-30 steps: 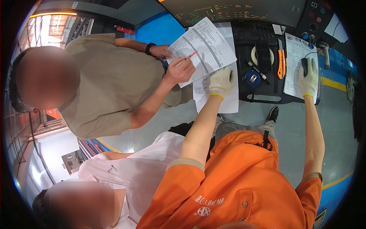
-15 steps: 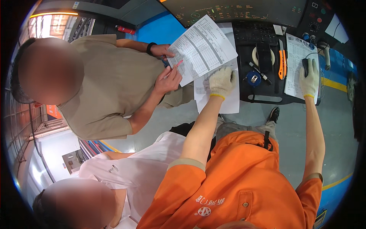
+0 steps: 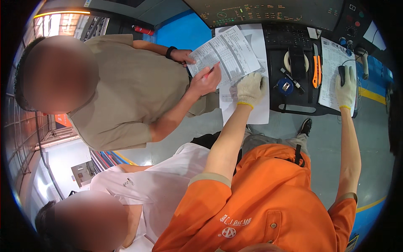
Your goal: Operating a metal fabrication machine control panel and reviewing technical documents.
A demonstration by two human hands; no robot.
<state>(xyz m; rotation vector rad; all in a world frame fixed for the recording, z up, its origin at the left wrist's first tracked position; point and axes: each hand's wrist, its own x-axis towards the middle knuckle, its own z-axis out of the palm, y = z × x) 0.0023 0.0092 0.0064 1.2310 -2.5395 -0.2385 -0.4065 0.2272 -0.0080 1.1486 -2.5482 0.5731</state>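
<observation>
mouse (image 3: 341, 76) lies on a printed sheet (image 3: 329, 86) under the right hand (image 3: 346, 91), fingers extended, while the left hand (image 3: 250, 89), grip unclear, rests on papers (image 3: 252, 115); mouse operation appears underway, next needing light finger control.

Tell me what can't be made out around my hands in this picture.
All in the head view:
Black mouse: partly covered by the right grip.
White sheets: printing partly hidden by the left grip and the co-worker's form.
That form: its fine print is too small to read reliably.
Screen: top cut off by the picture's upper edge.
</observation>
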